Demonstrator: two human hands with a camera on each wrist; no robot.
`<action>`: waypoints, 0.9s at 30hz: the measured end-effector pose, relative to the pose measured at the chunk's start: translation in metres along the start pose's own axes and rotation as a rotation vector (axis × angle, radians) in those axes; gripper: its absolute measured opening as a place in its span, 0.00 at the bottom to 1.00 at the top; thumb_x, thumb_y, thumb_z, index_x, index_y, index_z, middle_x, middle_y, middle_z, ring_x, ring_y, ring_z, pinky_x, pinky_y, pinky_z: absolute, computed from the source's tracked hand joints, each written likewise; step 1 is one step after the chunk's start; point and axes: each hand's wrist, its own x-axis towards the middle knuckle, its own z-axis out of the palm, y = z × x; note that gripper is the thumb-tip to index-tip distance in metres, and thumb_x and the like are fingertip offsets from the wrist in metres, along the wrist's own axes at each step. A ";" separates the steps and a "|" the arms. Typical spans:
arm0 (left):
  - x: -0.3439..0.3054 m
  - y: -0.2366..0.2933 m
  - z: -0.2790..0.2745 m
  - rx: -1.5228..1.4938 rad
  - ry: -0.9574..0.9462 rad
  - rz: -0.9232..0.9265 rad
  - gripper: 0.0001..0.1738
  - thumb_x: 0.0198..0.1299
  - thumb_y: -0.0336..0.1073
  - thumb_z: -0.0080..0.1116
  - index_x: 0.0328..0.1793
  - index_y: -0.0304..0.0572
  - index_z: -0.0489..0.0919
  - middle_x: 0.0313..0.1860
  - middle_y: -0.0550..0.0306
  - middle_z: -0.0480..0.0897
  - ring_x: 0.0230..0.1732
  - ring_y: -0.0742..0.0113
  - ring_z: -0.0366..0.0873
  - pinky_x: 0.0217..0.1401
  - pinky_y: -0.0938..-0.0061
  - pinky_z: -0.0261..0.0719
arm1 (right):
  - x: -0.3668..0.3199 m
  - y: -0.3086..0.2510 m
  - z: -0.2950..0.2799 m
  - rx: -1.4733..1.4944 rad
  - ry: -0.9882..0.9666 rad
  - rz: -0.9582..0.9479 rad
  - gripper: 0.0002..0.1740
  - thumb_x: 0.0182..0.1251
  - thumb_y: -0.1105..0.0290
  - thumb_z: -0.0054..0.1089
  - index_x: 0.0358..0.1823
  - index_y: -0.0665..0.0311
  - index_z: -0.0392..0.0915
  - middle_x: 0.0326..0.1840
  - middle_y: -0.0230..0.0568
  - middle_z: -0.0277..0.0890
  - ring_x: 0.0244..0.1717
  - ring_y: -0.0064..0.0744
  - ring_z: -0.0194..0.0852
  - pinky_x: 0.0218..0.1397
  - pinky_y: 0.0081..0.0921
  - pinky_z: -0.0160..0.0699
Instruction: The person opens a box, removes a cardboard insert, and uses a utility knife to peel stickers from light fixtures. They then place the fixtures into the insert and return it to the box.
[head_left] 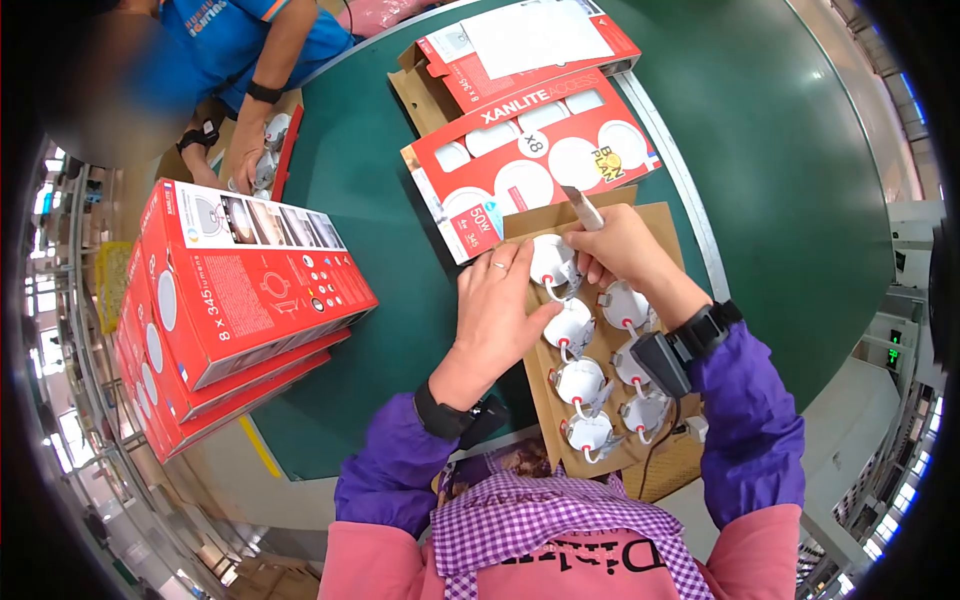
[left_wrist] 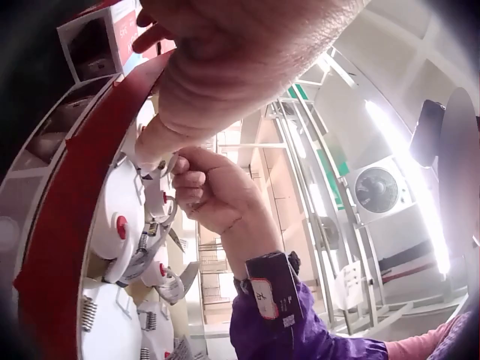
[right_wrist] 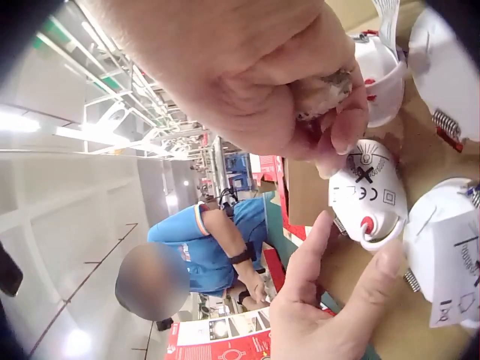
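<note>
An open cardboard box (head_left: 545, 385) holds two rows of white recessed downlights, each with a looped cable. My left hand (head_left: 495, 310) lies over its left edge, fingers extended beside the far-left downlight (head_left: 552, 258). In the right wrist view, the left thumb (right_wrist: 379, 274) and forefinger stand apart at the near side of that printed downlight (right_wrist: 367, 191). My right hand (head_left: 630, 250) grips a slim tool with a whitish, worn handle (head_left: 590, 212) and a flat brownish tip; its kind cannot be made out. The right fingertips are close to the same downlight.
Beyond the open box lie red XANLITE cartons (head_left: 535, 150), with a white sheet (head_left: 535, 40) on the farther one. More red cartons (head_left: 270, 280) are stacked at left. Across the green table (head_left: 760, 150), another person (head_left: 250, 50) reaches into a box of lamps.
</note>
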 end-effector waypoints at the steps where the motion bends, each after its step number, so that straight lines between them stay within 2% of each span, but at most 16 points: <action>1: 0.001 0.001 0.002 -0.035 -0.017 -0.032 0.39 0.44 0.42 0.71 0.62 0.33 0.70 0.57 0.46 0.72 0.61 0.49 0.66 0.62 0.59 0.61 | 0.002 0.000 0.002 -0.026 -0.044 0.036 0.09 0.62 0.70 0.59 0.33 0.72 0.79 0.18 0.37 0.76 0.15 0.24 0.74 0.16 0.23 0.74; 3: 0.004 0.005 0.001 -0.060 -0.032 -0.045 0.40 0.43 0.42 0.72 0.62 0.30 0.69 0.57 0.44 0.71 0.59 0.48 0.69 0.59 0.62 0.68 | 0.001 -0.004 0.007 -0.030 -0.028 0.031 0.09 0.61 0.70 0.59 0.33 0.71 0.78 0.18 0.37 0.76 0.15 0.24 0.74 0.16 0.23 0.74; 6: 0.003 0.004 0.004 -0.148 -0.049 -0.076 0.39 0.44 0.39 0.72 0.62 0.28 0.69 0.56 0.44 0.71 0.58 0.48 0.69 0.59 0.62 0.70 | 0.001 -0.006 0.011 -0.025 0.003 0.026 0.08 0.60 0.71 0.60 0.30 0.70 0.78 0.17 0.37 0.75 0.14 0.24 0.74 0.16 0.22 0.73; 13: 0.001 0.001 0.010 -0.208 -0.006 -0.055 0.39 0.44 0.37 0.72 0.62 0.28 0.69 0.56 0.44 0.70 0.58 0.47 0.68 0.60 0.63 0.70 | 0.008 0.005 0.015 0.077 0.040 -0.002 0.04 0.57 0.74 0.60 0.29 0.67 0.78 0.17 0.36 0.76 0.13 0.21 0.69 0.14 0.20 0.64; 20: 0.001 0.000 0.012 -0.203 -0.011 -0.058 0.39 0.44 0.37 0.73 0.62 0.27 0.69 0.56 0.43 0.69 0.58 0.46 0.68 0.60 0.62 0.70 | 0.006 0.009 0.016 0.127 0.066 -0.034 0.04 0.56 0.74 0.60 0.27 0.66 0.78 0.17 0.35 0.76 0.14 0.20 0.71 0.14 0.19 0.64; 23: 0.001 -0.002 0.013 -0.183 -0.006 -0.041 0.40 0.44 0.39 0.72 0.63 0.29 0.68 0.58 0.44 0.68 0.57 0.46 0.68 0.59 0.62 0.71 | 0.007 0.010 0.015 0.062 0.070 -0.047 0.07 0.56 0.71 0.61 0.26 0.68 0.79 0.16 0.37 0.76 0.15 0.25 0.73 0.17 0.25 0.68; 25: 0.001 -0.003 0.012 -0.179 -0.007 -0.032 0.40 0.45 0.40 0.72 0.63 0.30 0.67 0.59 0.45 0.67 0.56 0.46 0.67 0.58 0.61 0.71 | -0.002 0.007 0.014 -0.167 0.250 -0.219 0.09 0.57 0.67 0.62 0.28 0.68 0.80 0.21 0.43 0.77 0.17 0.35 0.74 0.25 0.33 0.72; 26: 0.001 -0.002 0.011 -0.177 -0.007 -0.047 0.40 0.45 0.40 0.72 0.63 0.30 0.68 0.58 0.44 0.68 0.58 0.46 0.68 0.60 0.62 0.71 | -0.010 0.007 0.013 -0.166 0.250 -0.218 0.09 0.57 0.67 0.62 0.28 0.68 0.80 0.21 0.43 0.77 0.17 0.35 0.74 0.25 0.33 0.72; 27: 0.000 -0.001 0.010 -0.176 -0.009 -0.059 0.40 0.44 0.40 0.72 0.63 0.29 0.69 0.58 0.44 0.69 0.59 0.47 0.68 0.61 0.63 0.70 | -0.020 0.008 0.012 -0.263 0.213 -0.301 0.10 0.57 0.66 0.62 0.29 0.67 0.80 0.25 0.46 0.77 0.22 0.40 0.76 0.30 0.36 0.73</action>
